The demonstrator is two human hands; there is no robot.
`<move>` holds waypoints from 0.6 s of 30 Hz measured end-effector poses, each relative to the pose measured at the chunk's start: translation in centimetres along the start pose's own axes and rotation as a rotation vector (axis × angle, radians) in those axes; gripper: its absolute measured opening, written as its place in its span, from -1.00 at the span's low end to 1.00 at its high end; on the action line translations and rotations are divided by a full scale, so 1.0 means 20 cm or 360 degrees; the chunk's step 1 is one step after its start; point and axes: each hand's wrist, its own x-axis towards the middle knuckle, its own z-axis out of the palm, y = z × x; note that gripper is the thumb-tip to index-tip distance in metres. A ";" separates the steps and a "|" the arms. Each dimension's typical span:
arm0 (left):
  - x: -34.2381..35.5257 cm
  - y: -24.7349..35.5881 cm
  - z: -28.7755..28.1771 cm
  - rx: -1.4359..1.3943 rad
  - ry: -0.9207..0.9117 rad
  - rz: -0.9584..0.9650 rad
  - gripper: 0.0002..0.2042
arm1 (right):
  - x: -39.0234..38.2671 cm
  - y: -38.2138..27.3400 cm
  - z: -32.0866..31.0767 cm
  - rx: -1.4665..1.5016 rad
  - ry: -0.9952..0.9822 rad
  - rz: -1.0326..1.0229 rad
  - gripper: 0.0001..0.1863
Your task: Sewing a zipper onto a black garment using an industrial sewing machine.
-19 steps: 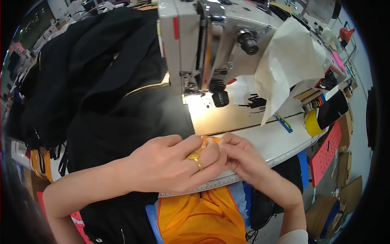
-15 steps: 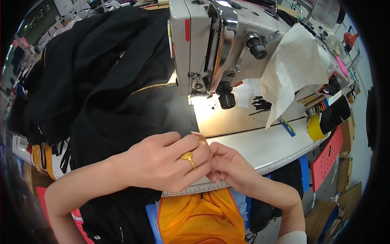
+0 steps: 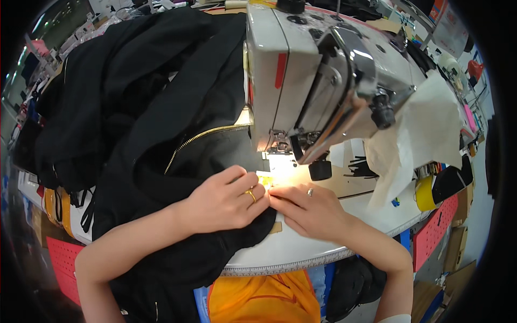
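Note:
My left hand (image 3: 229, 200), with a gold ring, is closed over the edge of a black garment (image 3: 141, 156), its fingertips pressed together just in front of the sewing machine's needle area. Beyond its fingertips a small yellowish piece (image 3: 264, 178) shows in the glare of the lamp. My right hand (image 3: 312, 212), with a silver ring, reaches in from the right, and its closed fingers meet the left fingertips. What the two hands pinch is hidden between them. Over them stands the white sewing machine (image 3: 268, 64). A gold-toothed zipper (image 3: 200, 134) curves across the garment.
Cream fabric (image 3: 414, 134) hangs at the machine's right side. Black strips (image 3: 360, 168) lie on the bed, near a yellow tape roll (image 3: 425, 194). A small tan piece (image 3: 276, 227) lies beside the garment's edge. A ruler tape (image 3: 291, 265) runs along the table's front edge.
My hands have moved up from the table's front edge to beside the needle area. The right hand has turned palm down. The view has shifted, so the machine appears farther right and lower.

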 end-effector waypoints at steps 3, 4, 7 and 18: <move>0.00 0.02 -0.01 -0.0014 -0.0045 -0.0001 -0.80 | -0.01 0.03 -0.01 0.0313 0.0093 0.0241 -0.58; 0.00 0.02 0.00 -0.0006 -0.0032 -0.0009 -0.81 | 0.01 0.04 -0.02 0.0314 0.0093 0.0236 -0.58; 0.00 0.03 -0.01 0.0042 0.0001 0.0007 -0.83 | 0.08 0.04 -0.06 0.0127 -0.0098 0.0199 -0.60; 0.00 0.05 0.04 0.0184 0.0109 0.0055 -0.85 | 0.05 0.05 0.00 -0.0138 -0.0059 0.0189 -0.49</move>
